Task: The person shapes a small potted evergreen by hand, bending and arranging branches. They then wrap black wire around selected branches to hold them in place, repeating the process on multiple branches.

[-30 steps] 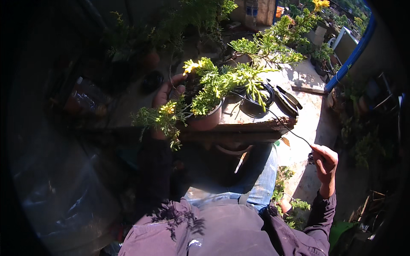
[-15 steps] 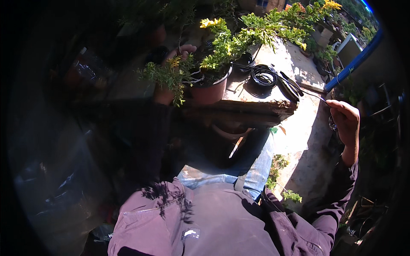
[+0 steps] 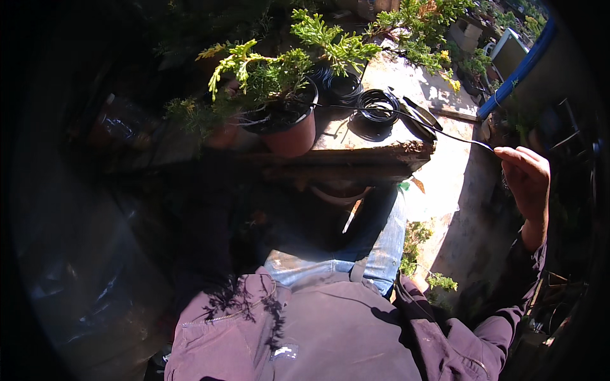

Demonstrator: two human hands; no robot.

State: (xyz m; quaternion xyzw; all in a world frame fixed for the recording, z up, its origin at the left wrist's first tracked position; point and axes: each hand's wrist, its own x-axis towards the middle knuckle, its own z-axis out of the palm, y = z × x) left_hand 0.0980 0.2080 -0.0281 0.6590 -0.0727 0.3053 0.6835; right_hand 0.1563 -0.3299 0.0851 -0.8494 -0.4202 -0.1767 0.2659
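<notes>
A small juniper with green and yellow foliage [image 3: 286,66] grows in a reddish-brown pot [image 3: 293,138] near the table edge. Dark wire [image 3: 459,138] stretches from within the plant, across the table, to my right hand [image 3: 526,178]. That hand is raised at the right, its fingers closed on the wire's end. In deep shadow at the pot's left side is my left hand [image 3: 222,133], mostly covered by foliage; its fingers cannot be made out. Right of the pot lies a coil of black wire [image 3: 377,105], with dark-handled pliers or cutters [image 3: 418,120] beside it.
Another wire coil [image 3: 342,86] sits behind the pot on the worn wooden table [image 3: 337,140]. A leafy branch [image 3: 422,38] hangs over the far side. A blue pole [image 3: 518,75] slants at the right. Greenery [image 3: 416,247] stands low beside my jeans-clad leg [image 3: 387,244].
The potted juniper has shifted left and turned, its foliage now spreading left over the pot. My right hand has moved slightly right with the wire. My left hand is more hidden.
</notes>
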